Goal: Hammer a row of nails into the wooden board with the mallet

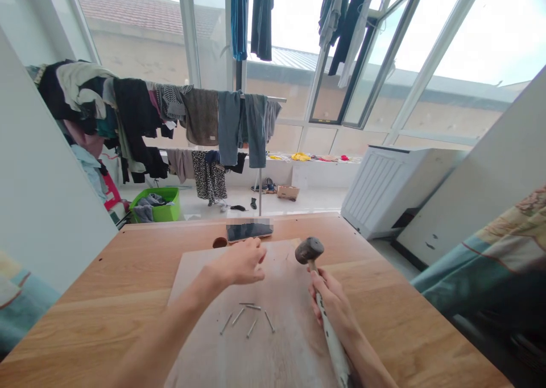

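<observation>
My right hand (330,297) is wrapped around the pale, worn handle of a mallet (310,250) with a dark, rounded head. The mallet head is raised at the right side of a light wooden board (230,359). Over the board's far part, my left hand (243,263) has loosely bent fingers, with the thumb apart from them; nothing shows in it. Several loose nails (251,328) lie on the board, nearer to me than my left hand. A faint thin mark, perhaps a nail (287,256), shows near the board's far right corner, too small to make out.
The board rests on a wooden table (384,302). A phone (249,231) and a small round brown object (219,242) lie beyond the board. Past the table are a green tub (156,209), a clothes rack with laundry (202,118) and a white appliance (379,186). Curtains (503,251) hang at right.
</observation>
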Motion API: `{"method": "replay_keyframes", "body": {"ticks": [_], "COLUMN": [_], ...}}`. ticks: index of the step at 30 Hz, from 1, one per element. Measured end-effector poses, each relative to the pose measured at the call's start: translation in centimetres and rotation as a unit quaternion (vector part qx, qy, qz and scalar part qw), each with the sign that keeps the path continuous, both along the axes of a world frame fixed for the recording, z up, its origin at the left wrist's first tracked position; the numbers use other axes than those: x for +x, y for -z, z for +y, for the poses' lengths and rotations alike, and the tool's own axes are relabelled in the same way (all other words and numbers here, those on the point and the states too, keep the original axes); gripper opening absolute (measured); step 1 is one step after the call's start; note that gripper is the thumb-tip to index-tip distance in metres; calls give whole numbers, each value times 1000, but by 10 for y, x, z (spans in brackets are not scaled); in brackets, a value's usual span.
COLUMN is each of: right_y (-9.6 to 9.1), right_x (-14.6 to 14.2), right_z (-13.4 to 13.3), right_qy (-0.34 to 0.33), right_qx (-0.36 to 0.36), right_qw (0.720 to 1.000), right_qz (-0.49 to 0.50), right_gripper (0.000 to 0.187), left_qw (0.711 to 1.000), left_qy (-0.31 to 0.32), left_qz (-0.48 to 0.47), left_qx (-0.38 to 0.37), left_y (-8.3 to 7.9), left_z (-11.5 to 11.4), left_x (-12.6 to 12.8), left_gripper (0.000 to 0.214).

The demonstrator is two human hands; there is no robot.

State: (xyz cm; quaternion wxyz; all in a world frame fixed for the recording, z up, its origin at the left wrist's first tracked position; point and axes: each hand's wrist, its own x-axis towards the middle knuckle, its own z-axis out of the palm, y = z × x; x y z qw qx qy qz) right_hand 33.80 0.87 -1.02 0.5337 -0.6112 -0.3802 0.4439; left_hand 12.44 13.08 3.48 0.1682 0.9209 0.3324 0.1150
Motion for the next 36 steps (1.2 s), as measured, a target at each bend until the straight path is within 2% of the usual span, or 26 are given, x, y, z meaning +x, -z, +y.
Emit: {"method": "replay_keyframes", "body": {"ticks": [3, 5, 15, 21, 25, 31, 36], "right_y": [-1, -2, -4, -3, -2, -2, -2], "right_x": [-2, -3, -4, -3, -2, -3, -2], "right_z": [-3, -4, -4, -3, -3, -3, -5], "right_qy": [9, 11, 19, 24, 22, 19, 13], "right_qx": [-4, -4, 0, -4, -6, -7, -3], "right_qw": [1000, 1000, 1000, 1000, 1000, 1000, 1000], "right_qz": [6, 10, 4, 2, 5, 11, 13], "right_gripper": [45, 46, 47, 47, 46, 46, 43], "left_qw": [982, 976, 993, 997, 996, 996, 996], "left_qy": [-17, -24, -15, 26, 36, 53, 64], "left_qz": [178, 204, 119, 63, 61, 45, -7], "left_qx": [68, 73, 12, 38, 50, 64, 59], "left_y": [-11, -11, -11, 1, 3, -1, 16], "left_z": [-8, -11, -5, 10, 16, 15, 15], "left_x": [-25, -31, -15, 15, 29, 29, 28], "left_gripper": [22, 19, 10, 20, 17, 16, 17]}}
